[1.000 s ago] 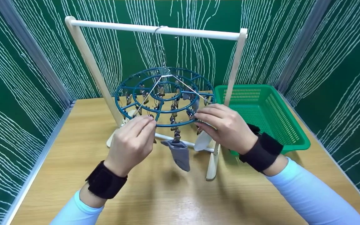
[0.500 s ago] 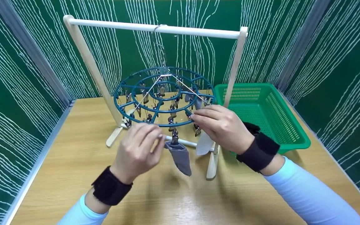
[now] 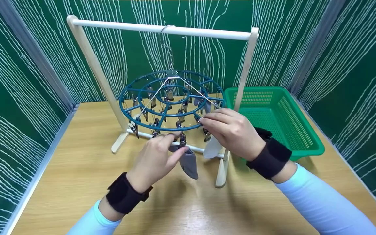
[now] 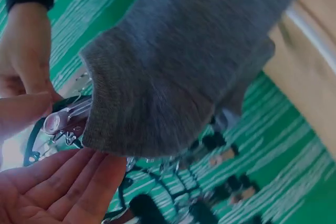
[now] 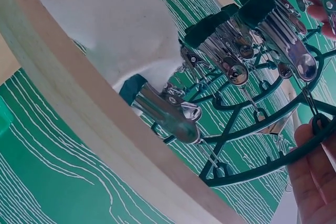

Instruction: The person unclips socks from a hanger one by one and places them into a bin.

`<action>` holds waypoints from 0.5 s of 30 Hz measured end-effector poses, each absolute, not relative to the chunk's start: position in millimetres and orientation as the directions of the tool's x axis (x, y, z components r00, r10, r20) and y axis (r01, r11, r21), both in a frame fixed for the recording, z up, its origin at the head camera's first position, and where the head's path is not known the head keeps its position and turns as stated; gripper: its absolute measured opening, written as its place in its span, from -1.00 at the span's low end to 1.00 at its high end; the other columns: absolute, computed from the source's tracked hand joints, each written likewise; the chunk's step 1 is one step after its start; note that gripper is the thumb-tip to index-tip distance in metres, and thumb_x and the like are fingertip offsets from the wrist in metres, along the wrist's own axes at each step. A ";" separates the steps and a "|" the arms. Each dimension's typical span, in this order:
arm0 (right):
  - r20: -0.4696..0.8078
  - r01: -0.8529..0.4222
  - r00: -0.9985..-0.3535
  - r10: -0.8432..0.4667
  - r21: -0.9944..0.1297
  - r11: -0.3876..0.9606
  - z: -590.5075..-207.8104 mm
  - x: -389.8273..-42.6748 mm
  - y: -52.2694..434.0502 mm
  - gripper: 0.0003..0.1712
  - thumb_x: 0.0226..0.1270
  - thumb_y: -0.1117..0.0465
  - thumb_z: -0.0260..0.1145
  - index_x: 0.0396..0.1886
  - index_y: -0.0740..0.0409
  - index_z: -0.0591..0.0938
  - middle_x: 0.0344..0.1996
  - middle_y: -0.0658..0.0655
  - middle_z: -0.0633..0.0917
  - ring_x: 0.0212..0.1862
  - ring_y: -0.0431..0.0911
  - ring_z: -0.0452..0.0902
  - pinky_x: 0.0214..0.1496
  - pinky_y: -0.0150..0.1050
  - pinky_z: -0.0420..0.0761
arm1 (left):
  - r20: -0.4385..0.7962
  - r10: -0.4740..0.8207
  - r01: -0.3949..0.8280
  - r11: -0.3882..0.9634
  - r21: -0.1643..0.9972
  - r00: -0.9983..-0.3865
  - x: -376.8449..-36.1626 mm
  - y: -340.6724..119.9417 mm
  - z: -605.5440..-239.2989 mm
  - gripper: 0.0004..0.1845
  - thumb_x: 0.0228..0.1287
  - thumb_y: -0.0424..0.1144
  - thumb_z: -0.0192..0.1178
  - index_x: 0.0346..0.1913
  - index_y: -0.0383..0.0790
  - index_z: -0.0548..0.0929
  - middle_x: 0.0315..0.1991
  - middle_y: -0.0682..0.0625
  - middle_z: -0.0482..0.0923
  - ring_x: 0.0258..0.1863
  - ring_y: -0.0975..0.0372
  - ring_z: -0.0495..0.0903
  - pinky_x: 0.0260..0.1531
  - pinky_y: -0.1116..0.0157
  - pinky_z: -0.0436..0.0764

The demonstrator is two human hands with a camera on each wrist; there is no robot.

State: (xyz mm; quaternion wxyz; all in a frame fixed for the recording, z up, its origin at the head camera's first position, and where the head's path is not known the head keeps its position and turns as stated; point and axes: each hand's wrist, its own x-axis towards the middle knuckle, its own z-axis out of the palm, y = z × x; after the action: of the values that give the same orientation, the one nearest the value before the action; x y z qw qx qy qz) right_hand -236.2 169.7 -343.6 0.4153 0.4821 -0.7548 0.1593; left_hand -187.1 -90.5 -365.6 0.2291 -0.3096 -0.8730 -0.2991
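Note:
A round blue clip hanger [image 3: 164, 128] hangs level from a white bar, with metal clips dangling below its rings. My right hand [image 3: 228, 129] pinches its rim at the front right; in the right wrist view the fingers [image 5: 310, 182] curl over the edge. From the front clip [image 3: 182, 141] hangs a grey sock [image 3: 189, 164], held at the cuff. My left hand [image 3: 155, 160] reaches around that clip, thumb and fingers spread on either side. The left wrist view shows its fingertips right at the grey cuff. A white sock [image 5: 115, 30] hangs from a clip to the right.
The wooden stand [image 3: 247, 70] carries the white bar [image 3: 207, 33] over the table. A green basket [image 3: 318, 150] sits at the right, with a black item [image 3: 263, 133] near its front left corner. Another grey sock [image 3: 207, 105] hangs further back on the hanger.
My left hand has let go of the hanger's front left rim and moved right and down to the clip with the grey sock. The right hand stays on the rim.

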 end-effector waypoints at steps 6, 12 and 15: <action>0.783 -0.860 -0.189 -0.592 0.159 0.485 -346.0 -236.0 169.4 -0.70 0.28 0.44 0.58 0.00 0.28 0.83 -0.11 0.27 0.88 -0.06 0.14 0.83 0.03 0.02 0.85 | 0.537 0.393 0.662 0.523 0.537 -0.746 -196.1 -89.5 -363.0 -0.73 0.42 -0.32 0.47 0.03 -0.47 0.80 -0.10 -0.21 0.88 -0.14 0.07 0.88 -0.09 0.12 0.85; 0.783 -0.861 -0.213 -0.585 0.133 0.492 -348.4 -234.0 170.4 -0.69 0.25 0.47 0.59 -0.01 0.30 0.84 -0.10 0.27 0.88 -0.05 0.14 0.83 0.04 0.02 0.86 | 0.475 0.370 0.602 0.484 0.635 -0.799 -199.3 -88.6 -362.5 -0.74 0.42 -0.34 0.47 0.03 -0.46 0.81 -0.14 -0.20 0.88 -0.17 0.08 0.89 -0.11 0.14 0.87; 0.790 -0.859 -0.228 -0.570 0.111 0.499 -350.1 -231.9 171.6 -0.69 0.23 0.45 0.62 -0.01 0.31 0.84 -0.10 0.27 0.88 -0.04 0.14 0.83 0.05 0.02 0.85 | 0.441 0.362 0.570 0.480 0.667 -0.821 -199.8 -87.7 -363.8 -0.74 0.44 -0.33 0.46 0.03 -0.47 0.80 -0.13 -0.22 0.87 -0.17 0.07 0.88 -0.11 0.13 0.87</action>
State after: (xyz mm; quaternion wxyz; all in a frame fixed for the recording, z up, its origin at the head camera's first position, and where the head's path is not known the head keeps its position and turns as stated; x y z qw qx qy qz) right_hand -231.9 171.6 -350.1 0.4084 0.4681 -0.7633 0.1774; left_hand -199.8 -87.7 -363.8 0.1207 -0.2737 -0.8517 -0.4303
